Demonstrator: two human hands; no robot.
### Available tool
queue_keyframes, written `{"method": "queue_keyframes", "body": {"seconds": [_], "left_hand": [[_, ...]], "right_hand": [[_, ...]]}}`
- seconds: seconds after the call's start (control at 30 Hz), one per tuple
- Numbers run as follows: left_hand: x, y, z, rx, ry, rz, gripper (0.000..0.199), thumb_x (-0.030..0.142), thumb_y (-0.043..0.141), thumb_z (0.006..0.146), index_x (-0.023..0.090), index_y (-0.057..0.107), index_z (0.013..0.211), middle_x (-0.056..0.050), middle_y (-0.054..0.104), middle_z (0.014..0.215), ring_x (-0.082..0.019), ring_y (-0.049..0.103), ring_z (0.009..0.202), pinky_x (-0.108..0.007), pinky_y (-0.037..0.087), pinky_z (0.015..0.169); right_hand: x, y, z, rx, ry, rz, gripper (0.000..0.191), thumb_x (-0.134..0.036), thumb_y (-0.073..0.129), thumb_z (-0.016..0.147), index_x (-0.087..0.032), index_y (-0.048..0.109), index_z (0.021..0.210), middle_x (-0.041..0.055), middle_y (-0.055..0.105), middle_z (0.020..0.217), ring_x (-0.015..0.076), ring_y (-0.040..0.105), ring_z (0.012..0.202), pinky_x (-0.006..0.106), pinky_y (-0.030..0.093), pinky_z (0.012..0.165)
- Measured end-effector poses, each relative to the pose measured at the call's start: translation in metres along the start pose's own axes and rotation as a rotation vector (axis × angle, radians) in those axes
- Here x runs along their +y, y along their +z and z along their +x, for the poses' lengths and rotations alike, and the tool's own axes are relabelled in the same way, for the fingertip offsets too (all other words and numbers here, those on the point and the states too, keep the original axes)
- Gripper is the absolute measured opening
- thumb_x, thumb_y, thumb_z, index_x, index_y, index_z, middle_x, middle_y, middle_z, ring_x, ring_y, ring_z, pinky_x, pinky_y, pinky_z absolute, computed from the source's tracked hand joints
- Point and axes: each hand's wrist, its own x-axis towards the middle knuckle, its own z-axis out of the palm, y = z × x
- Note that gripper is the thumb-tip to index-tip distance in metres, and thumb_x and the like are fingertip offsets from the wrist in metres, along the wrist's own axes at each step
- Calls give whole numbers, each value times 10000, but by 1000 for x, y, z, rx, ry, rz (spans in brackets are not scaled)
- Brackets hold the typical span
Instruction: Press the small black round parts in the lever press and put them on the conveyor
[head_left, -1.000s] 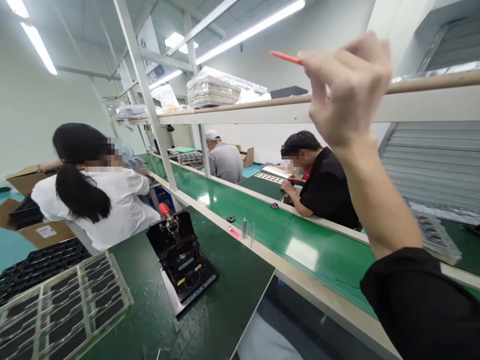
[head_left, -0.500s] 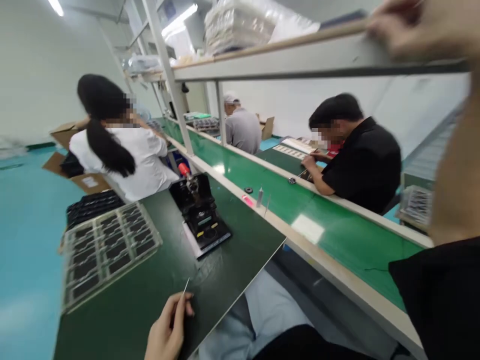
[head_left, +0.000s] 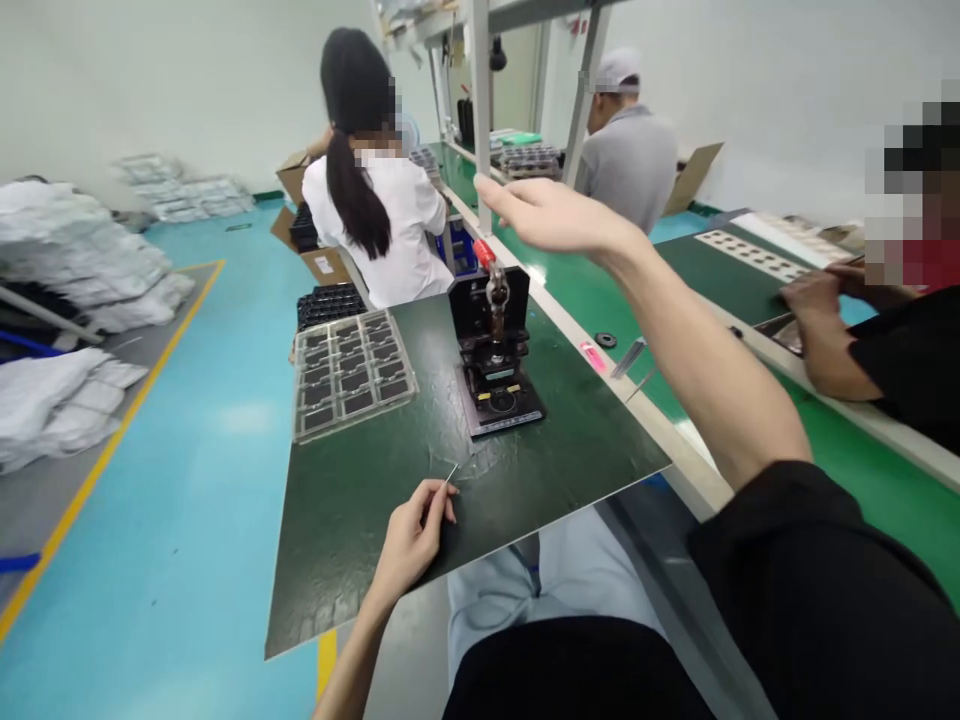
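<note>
My left hand [head_left: 417,527] rests near the front edge of the dark green table [head_left: 360,530], pinching a thin metal tool [head_left: 452,474] whose tip points up and away. My right hand [head_left: 551,215] is raised in the air above the black clamp fixture [head_left: 499,375] with its red handle [head_left: 484,253]; its fingers are stretched out and nothing shows in them. Left of the fixture lies a clear compartment tray [head_left: 352,372] with dark flat parts in it.
A green conveyor [head_left: 810,465] with a pale rail runs along the right. A pink item [head_left: 593,356], a black ring [head_left: 605,340] and a syringe-like tube [head_left: 629,357] lie there. Several people sit nearby. Wrapped stacks [head_left: 71,270] stand at far left.
The view has turned left. My right hand has come down from the upper shelf and now hangs above the fixture. My left hand still pinches the thin tool near the table edge.
</note>
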Motion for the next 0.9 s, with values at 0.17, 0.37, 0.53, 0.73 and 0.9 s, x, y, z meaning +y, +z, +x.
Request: {"method": "queue_keyframes", "body": {"seconds": [0.17,0.37,0.53,0.73,0.9], "left_hand": [[5,1,-4,2,-24,-5,353,485,453,1011,203,658,959,3,665,692,-149,598,631,-237,476,672],[7,2,-3,-30,-41,14,344,473,432,1016,207,645,976,1,665,709,-148,596,644,-234,467,675],[7,2,-3,-28,-49,42,339,464,431,1016,207,649,985,8,668,706,-137,566,606,-227,441,639],[8,2,-4,-26,-46,39,316,439,438,1024,205,646,981,12,664,711,-136,578,625,-227,434,655],[8,1,-5,-30,-42,39,318,441,435,1027,206,645,986,18,653,704,-134,574,617,-224,421,639]], "right_hand": [[27,59,-3,-101,141,114,211,-347,749,951,-168,716,844,28,793,935,231,729,1100,416,628,978],[10,55,-14,-244,130,153,241,-386,693,981,-193,657,1122,21,702,1161,176,723,1075,375,616,1002],[-9,48,-88,-110,140,127,166,-376,570,1050,-241,613,1136,60,684,1154,233,698,1164,503,586,1068],[1,60,-132,-118,114,150,195,-291,496,1056,-251,635,925,62,719,1081,287,667,1256,664,514,1124],[-13,37,-106,-208,171,179,188,-376,555,1038,-237,669,985,58,727,1082,285,697,1190,602,563,1084]]}}
